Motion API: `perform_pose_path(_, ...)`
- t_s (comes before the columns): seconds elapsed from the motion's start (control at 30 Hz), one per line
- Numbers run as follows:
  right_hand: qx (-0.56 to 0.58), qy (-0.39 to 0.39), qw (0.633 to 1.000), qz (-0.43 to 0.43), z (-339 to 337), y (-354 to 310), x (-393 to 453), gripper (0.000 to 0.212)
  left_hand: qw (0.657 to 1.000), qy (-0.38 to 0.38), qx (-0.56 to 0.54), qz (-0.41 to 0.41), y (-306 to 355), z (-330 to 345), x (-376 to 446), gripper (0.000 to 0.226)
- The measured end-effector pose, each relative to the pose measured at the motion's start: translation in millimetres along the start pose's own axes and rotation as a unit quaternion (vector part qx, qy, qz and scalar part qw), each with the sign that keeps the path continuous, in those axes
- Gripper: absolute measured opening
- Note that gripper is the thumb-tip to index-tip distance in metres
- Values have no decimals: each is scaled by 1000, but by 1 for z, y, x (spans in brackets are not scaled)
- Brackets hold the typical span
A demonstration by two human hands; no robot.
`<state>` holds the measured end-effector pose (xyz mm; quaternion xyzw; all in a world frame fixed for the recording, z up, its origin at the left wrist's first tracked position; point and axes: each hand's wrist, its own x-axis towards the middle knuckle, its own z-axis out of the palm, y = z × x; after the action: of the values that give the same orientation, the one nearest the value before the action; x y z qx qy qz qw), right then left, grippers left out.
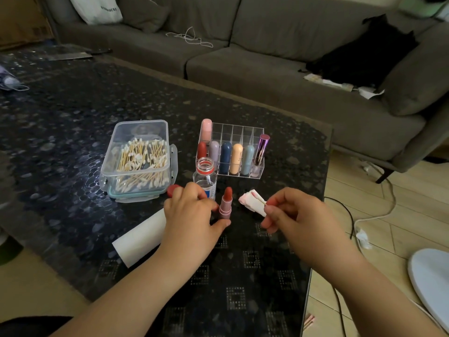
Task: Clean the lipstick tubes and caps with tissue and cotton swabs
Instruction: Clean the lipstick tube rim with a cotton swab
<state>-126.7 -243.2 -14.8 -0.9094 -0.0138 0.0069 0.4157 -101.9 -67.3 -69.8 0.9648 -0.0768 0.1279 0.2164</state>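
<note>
The lipstick (225,203) stands uncapped on the bench (73,142), our left hand (192,212) pinching its base. We keep that grip steady while our right hand (294,215), pinching a cotton swab (259,199) with stained tissue (251,202), works gently round the tube's collar.

— The open lipstick (226,202)?
— Brick-red bullet, dusty pink tube.
— The rack's (243,132) capsules?
— Pink, red, lilac, navy, peach, pale blue (plus one metallic purple).
— The table (73,122)?
— Black, with a pebbled pattern.
— The sofa (255,69)?
— Grey-brown.
</note>
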Motion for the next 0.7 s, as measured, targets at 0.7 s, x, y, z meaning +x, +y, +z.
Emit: perform_pose_path(0.7,180,88,950,-239,-25,-36,-19,15,834,-83,-544,-26,23,-77,-29,29)
